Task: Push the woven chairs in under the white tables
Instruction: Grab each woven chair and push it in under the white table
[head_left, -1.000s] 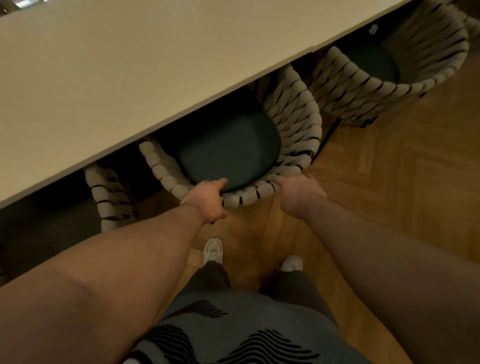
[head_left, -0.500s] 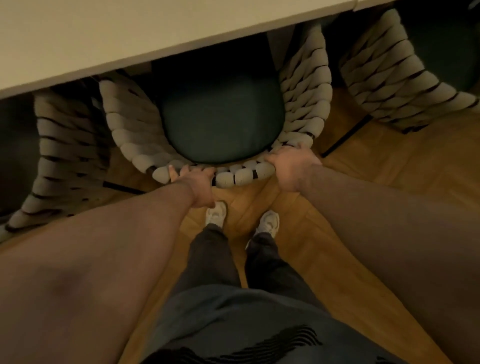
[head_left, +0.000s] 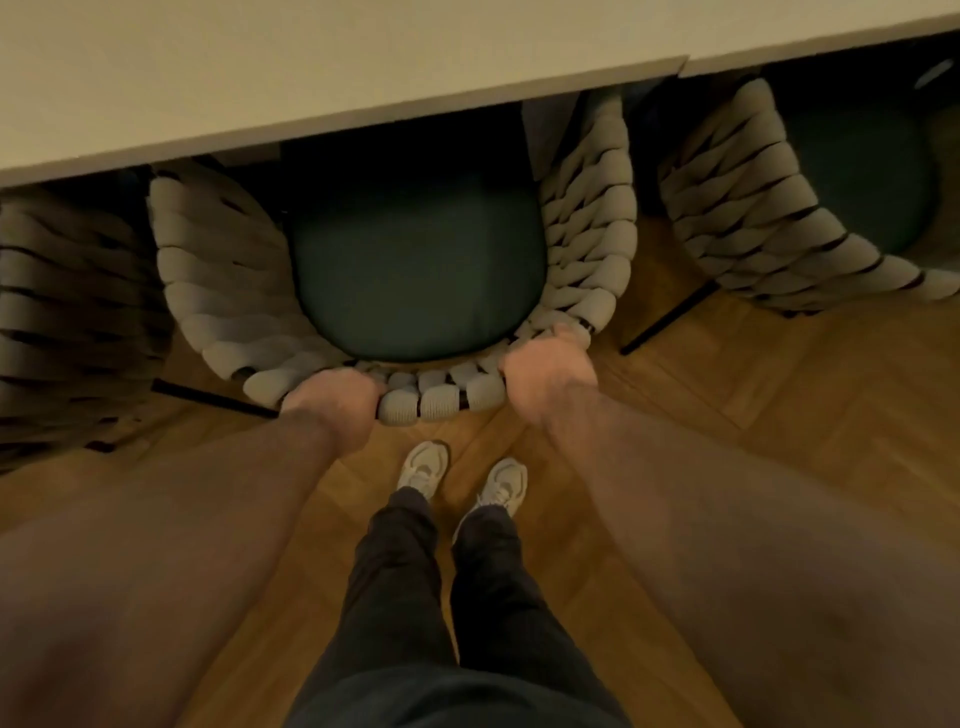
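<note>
The white table (head_left: 311, 67) runs across the top, and the middle woven chair (head_left: 223, 291) stands partly under its edge, its curved back toward the person. The left hand (head_left: 332, 402) and the right hand (head_left: 545, 371) both grasp the back's rim, equally near, so the push should go straight forward under the table.

We stand behind the middle chair (head_left: 234, 291), our left hand (head_left: 332, 405) and right hand (head_left: 545, 364) gripping its back rim. Its seat lies partly under the table (head_left: 311, 62), between a left chair (head_left: 67, 312) and a right chair (head_left: 753, 208).
</note>
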